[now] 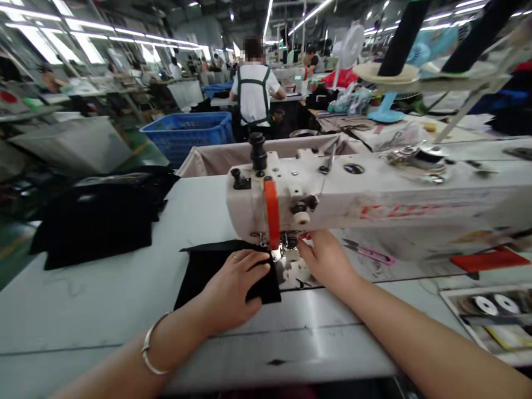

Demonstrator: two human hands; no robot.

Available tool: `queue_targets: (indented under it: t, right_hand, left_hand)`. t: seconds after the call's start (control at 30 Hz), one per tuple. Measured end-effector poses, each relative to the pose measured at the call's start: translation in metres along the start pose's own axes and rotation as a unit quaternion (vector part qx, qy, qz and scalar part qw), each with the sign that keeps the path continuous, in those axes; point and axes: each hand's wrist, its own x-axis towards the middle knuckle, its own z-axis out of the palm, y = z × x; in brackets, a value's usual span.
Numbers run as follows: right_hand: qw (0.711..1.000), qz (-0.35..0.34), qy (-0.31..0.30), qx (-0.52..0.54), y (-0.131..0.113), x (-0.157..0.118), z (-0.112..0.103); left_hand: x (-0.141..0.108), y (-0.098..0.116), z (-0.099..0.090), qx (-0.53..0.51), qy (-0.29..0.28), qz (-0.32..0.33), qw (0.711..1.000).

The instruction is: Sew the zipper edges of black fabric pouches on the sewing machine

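A white sewing machine (332,194) with an orange guard (272,213) stands over the pale table. Under my left hand (235,285) lies a black cloth piece (199,271), its right edge beside the needle area. The fingers of this hand are spread and rest on the cloth. My right hand (328,260) reaches in under the machine head, right of the presser foot; its fingertips are near a small red part, and what they hold, if anything, is hidden.
Black fabric (100,221) is stacked at the left. Pink-handled snips (369,252), a red object (490,259) and a bobbin tray (453,305) lie at the right. Behind are a blue basket (191,133) and a person (254,91) facing away.
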Motion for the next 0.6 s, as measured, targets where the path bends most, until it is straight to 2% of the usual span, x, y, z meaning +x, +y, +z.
queue_targets:
  t: [0.2,0.33,0.43,0.5,0.6]
  right_hand:
    - [1.0,0.017,0.026,0.002,-0.001,-0.005,0.0]
    - [1.0,0.024,0.017,0.006,0.001,-0.003,0.001]
    - [1.0,0.027,-0.002,0.015,0.003,-0.002,-0.009]
    - [0.998,0.009,-0.056,0.038,0.004,-0.002,-0.025]
    - [0.968,-0.067,-0.225,0.093,0.006,-0.005,-0.048]
  left_hand:
    - [-0.003,0.003,-0.004,-0.031,0.016,0.014,0.999]
    - [-0.003,0.003,-0.005,-0.038,0.012,0.021,0.999]
    - [-0.004,0.002,-0.005,-0.032,0.006,0.019,0.999]
    - [-0.004,0.002,-0.006,-0.028,0.0,0.018,0.999]
    - [-0.004,0.001,-0.006,-0.03,-0.004,0.021,0.999]
